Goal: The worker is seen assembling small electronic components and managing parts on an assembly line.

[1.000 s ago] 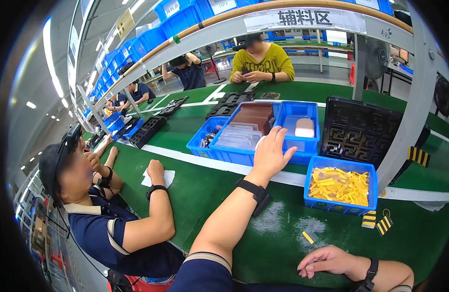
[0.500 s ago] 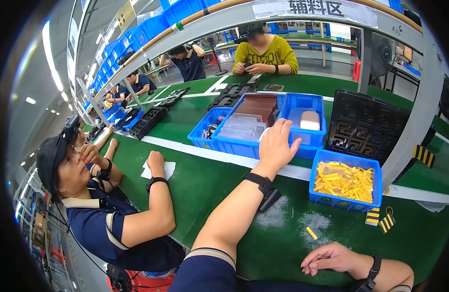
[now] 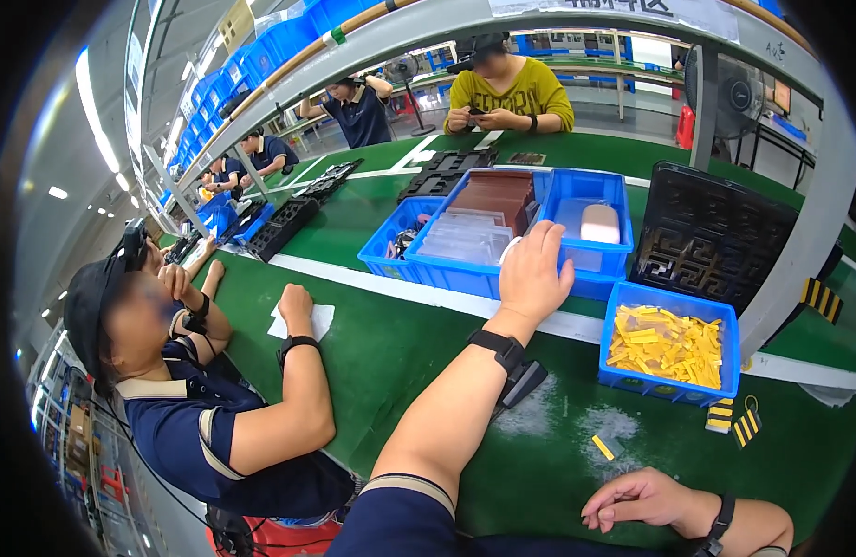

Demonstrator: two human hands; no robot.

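My left hand [image 3: 536,278] reaches forward to the front rim of a blue bin [image 3: 447,271], palm down, its fingers stretched out over the edge. Beside its fingers shows a small part of a white rounded thing [image 3: 510,251], mostly hidden. The bin holds clear plastic pieces [image 3: 460,238] and a stack of brown sheets [image 3: 491,197]. My right hand [image 3: 643,498] rests on the green table [image 3: 558,483], fingers loosely bent and nothing visible in them. Just beyond it lies a small yellow strip [image 3: 603,447].
Right of my left hand stand a blue bin with a pale block [image 3: 600,225] and a blue box of yellow strips [image 3: 669,345]. A black tray [image 3: 711,237] leans behind. A co-worker's forearm [image 3: 303,381] rests on the table at left; a metal post [image 3: 799,223] rises at right.
The view has shifted slightly, so the bins appear a little farther right. Both my hands keep nearly the same places. The co-worker across the table has moved their hands a little.
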